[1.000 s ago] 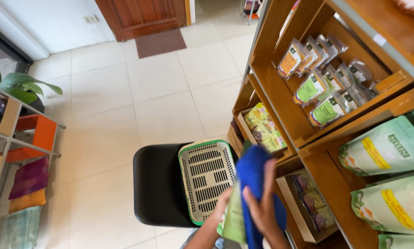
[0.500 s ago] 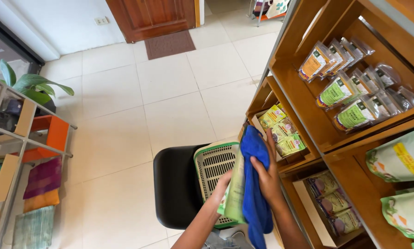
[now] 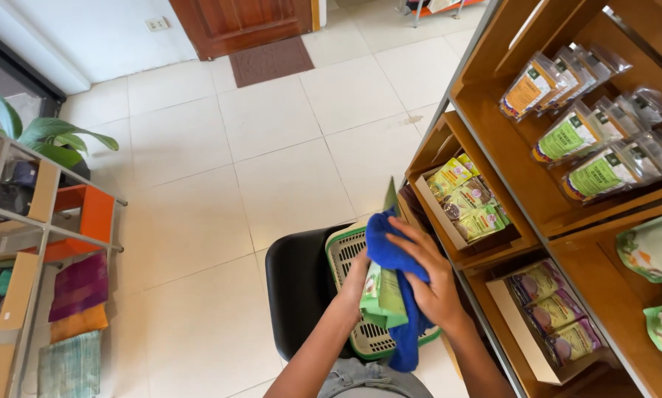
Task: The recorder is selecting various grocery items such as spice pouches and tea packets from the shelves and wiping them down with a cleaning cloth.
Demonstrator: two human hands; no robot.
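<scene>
Filling the right of the frame, wooden shelves (image 3: 537,221) hold clear and green packets; a green basket (image 3: 346,254) sits on a black chair (image 3: 298,291) at lower centre; a plant (image 3: 51,136) and a rack of folded fabrics (image 3: 73,295) stand at far left; both forearms rise from the bottom edge; the right hand (image 3: 434,284) presses a blue cloth (image 3: 390,254), fingers spread flat over it; the left hand (image 3: 357,276) grips a green packet (image 3: 382,298) above the basket, fingers curled behind.
</scene>
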